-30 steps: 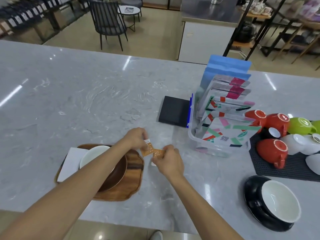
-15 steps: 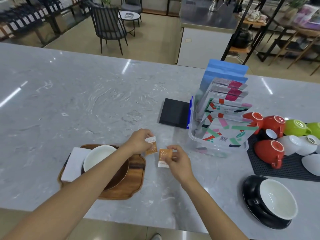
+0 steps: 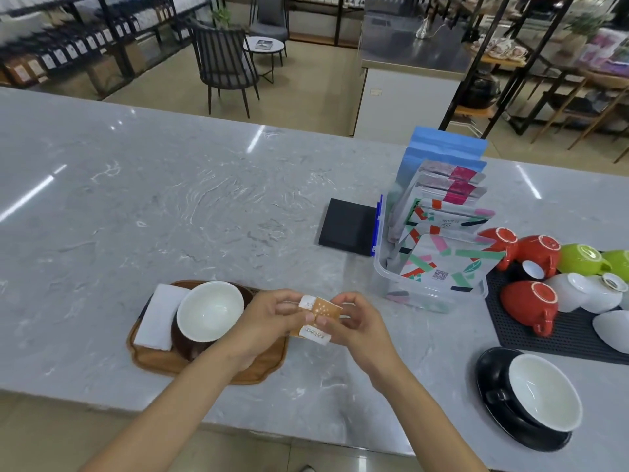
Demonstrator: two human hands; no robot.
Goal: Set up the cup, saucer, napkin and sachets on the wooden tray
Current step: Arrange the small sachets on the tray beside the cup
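Observation:
The wooden tray (image 3: 163,362) lies near the counter's front edge. On it a white cup (image 3: 209,310) sits in a dark brown saucer (image 3: 185,347), with a folded white napkin (image 3: 158,316) along the tray's left side. Just right of the cup, over the tray's right edge, my left hand (image 3: 269,318) and my right hand (image 3: 357,323) both pinch small orange-and-white sachets (image 3: 320,313), held overlapping between the fingertips. My left forearm hides part of the tray.
A clear plastic bin (image 3: 425,291) of coffee bags stands to the right, a black pad (image 3: 347,226) beside it. Red, green and white cups lie on a black mat (image 3: 551,335) at far right. A black cup and saucer (image 3: 524,407) sit at the front right.
The two sachets, held apart half a second ago, are now brought together and overlap between both hands. Both hands have closed in toward each other.

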